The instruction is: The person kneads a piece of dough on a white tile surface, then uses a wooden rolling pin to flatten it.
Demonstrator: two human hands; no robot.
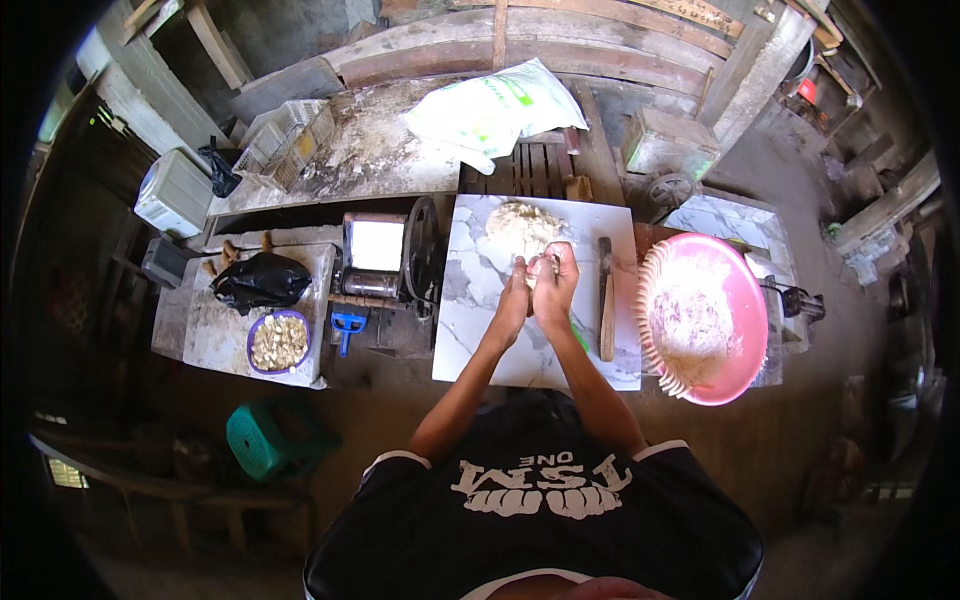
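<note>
Left hand: the left hand [511, 305] is over the middle of the white marble-patterned slab [470, 330], fingers curled, touching the right hand; its grip is pinched on a small pale piece of dough [535, 268] held between both hands.
Right hand: the right hand [555, 285] is just beside the left, fingers bent, its grip pressed on the same small piece.
Dough mound: a pale, lumpy mound of dough [520, 228] lies on the far part of the slab, just beyond the hands and touching or nearly touching the piece they hold; which one cannot be told.
Knife: a long wooden-handled blade [606, 300] lies along the slab's right edge, apart from the hands.
Pink basin: a round pink plastic basin [745, 300] dusted with white flour sits on the bench to the right of the slab.
Roller machine: a small metal hand-cranked roller machine [378, 255] stands just left of the slab.
Purple bowl: a round purple bowl of pale cut pieces [279, 342] rests on the grey bench at far left, near a black plastic bag [260, 280].
White sack: a white plastic sack [495, 110] lies on the far bench, well beyond the slab.
Green stool: a green plastic stool [262, 440] stands on the floor at lower left.
</note>
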